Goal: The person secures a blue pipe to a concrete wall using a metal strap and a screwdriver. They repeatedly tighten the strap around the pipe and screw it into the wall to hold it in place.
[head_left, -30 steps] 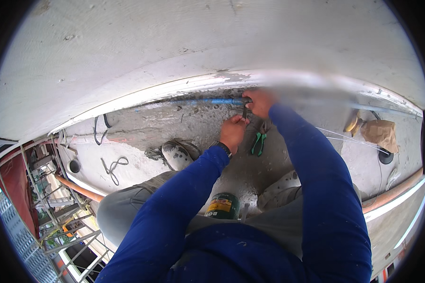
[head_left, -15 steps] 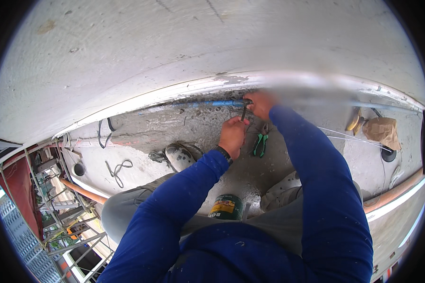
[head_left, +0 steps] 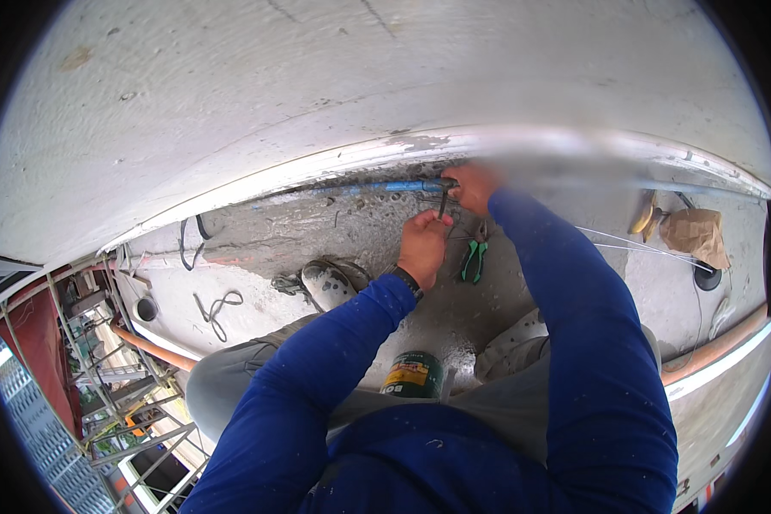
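Observation:
A thin blue pipe [head_left: 398, 186] runs along the foot of the white wall, with a dark band around it near my right hand. From that band a narrow dark strip [head_left: 443, 204] hangs taut toward me, and my left hand [head_left: 423, 244] pinches its lower end. My right hand [head_left: 475, 186] is closed at the pipe beside the band; its fingertips are partly hidden. Green-handled pliers [head_left: 474, 259] lie on the concrete below my right hand, apart from both hands.
A green can [head_left: 412, 375] stands between my legs. Dark strips [head_left: 218, 313] lie at left. A brown paper bag [head_left: 696, 236] and two thin white rods [head_left: 638, 246] are at right. The white wall [head_left: 317, 94] rises in front; scaffolding [head_left: 94, 368] shows beyond the ledge's left edge.
Both hands stay at the pipe with the strip stretched between them. The view has shifted very slightly; nothing has been picked up or let go.

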Demonstrator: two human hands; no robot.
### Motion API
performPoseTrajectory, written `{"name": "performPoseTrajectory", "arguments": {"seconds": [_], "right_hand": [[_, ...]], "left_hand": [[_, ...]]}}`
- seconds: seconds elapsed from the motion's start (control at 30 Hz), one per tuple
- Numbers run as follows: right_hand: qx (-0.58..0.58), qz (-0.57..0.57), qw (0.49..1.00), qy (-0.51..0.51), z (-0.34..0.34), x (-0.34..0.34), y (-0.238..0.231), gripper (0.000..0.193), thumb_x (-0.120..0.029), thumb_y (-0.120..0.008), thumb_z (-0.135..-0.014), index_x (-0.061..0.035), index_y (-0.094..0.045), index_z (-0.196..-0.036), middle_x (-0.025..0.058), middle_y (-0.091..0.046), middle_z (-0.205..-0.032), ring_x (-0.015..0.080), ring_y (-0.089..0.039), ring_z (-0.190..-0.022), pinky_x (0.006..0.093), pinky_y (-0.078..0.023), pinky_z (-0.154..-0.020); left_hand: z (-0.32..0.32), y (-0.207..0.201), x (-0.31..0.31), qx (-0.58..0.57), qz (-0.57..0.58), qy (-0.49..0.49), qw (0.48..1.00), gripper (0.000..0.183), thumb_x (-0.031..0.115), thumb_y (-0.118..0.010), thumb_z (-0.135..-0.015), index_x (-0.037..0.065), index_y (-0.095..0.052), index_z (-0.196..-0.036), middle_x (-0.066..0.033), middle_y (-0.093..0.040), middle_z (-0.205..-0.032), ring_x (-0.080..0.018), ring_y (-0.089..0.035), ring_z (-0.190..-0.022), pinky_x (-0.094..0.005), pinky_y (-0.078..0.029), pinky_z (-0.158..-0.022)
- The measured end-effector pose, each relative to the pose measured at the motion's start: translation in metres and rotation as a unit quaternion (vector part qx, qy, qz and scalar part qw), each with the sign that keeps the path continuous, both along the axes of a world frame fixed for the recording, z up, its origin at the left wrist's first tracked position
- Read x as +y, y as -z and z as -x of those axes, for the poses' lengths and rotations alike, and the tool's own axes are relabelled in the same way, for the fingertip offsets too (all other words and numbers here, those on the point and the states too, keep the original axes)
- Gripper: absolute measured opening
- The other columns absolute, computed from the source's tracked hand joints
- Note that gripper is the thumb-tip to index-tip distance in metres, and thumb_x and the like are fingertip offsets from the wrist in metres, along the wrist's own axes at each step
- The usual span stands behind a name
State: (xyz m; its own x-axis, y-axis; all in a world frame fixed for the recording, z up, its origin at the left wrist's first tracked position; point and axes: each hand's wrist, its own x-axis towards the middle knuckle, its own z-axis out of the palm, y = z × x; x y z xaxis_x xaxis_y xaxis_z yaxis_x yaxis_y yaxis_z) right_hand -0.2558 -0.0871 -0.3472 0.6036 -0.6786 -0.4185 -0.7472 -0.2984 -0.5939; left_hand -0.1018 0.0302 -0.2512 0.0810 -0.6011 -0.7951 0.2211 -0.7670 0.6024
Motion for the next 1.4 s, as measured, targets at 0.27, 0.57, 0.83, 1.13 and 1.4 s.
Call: {"name": "performPoseTrajectory", "arguments": {"seconds": [0.27,0.57,0.83,1.13,1.4], "right_hand": [[0.004,-0.001,1.0,0.004,0.002,-0.001,0.011,0.04,-0.032,-0.069,-0.1,-0.0194,-0.07,-0.138,0.0175,-0.077,-0.12,0.0386,-0.072,-0.116,0.0535,-0.056,-0.101],[0.003,0.008,1.0,0.001,0.0,-0.003,-0.009,0.042,-0.033,-0.071,-0.097,-0.0192,-0.07,-0.137,0.0171,-0.078,-0.116,0.0384,-0.071,-0.116,0.0529,-0.055,-0.102],[-0.049,0.047,0.998,0.016,0.004,0.001,0.002,0.039,-0.032,-0.07,-0.099,-0.0234,-0.071,-0.137,0.0133,-0.073,-0.13,0.036,-0.069,-0.123,0.0521,-0.054,-0.104],[-0.106,0.072,0.991,0.041,0.009,0.009,0.016,0.029,-0.03,-0.071,-0.098,-0.025,-0.072,-0.127,0.0042,-0.067,-0.136,0.0299,-0.07,-0.119,0.0484,-0.057,-0.1],[-0.09,0.089,0.992,0.002,0.011,0.011,-0.02,0.036,-0.023,-0.071,-0.097,-0.0202,-0.071,-0.133,0.0032,-0.068,-0.13,0.0318,-0.072,-0.109,0.0483,-0.058,-0.092]], "left_hand": [[-0.006,0.008,-0.009,-0.046,0.051,0.023,0.997,0.015,0.009,-0.051,-0.099,0.004,-0.064,-0.103,0.0012,-0.05,-0.065,-0.0091,-0.043,-0.053,-0.0298,-0.033,-0.049],[-0.041,0.031,-0.061,-0.086,0.111,0.062,0.988,0.02,0.01,-0.053,-0.101,0.0,-0.07,-0.1,0.0007,-0.054,-0.066,-0.0091,-0.043,-0.053,-0.0295,-0.032,-0.049],[-0.041,0.041,-0.098,0.011,-0.011,-0.106,0.994,0.012,0.009,-0.069,-0.098,0.007,-0.063,-0.087,-0.0012,-0.053,-0.068,-0.0136,-0.043,-0.051,-0.0325,-0.032,-0.048],[-0.037,0.058,-0.089,0.073,-0.005,-0.141,0.987,0.009,0.014,-0.06,-0.103,0.01,-0.065,-0.097,0.0029,-0.047,-0.067,-0.0115,-0.04,-0.053,-0.0304,-0.03,-0.05],[-0.038,0.056,-0.097,0.086,-0.057,-0.032,0.994,0.023,0.008,-0.047,-0.102,0.009,-0.067,-0.114,0.003,-0.046,-0.069,-0.0095,-0.039,-0.053,-0.0293,-0.03,-0.05]]}}
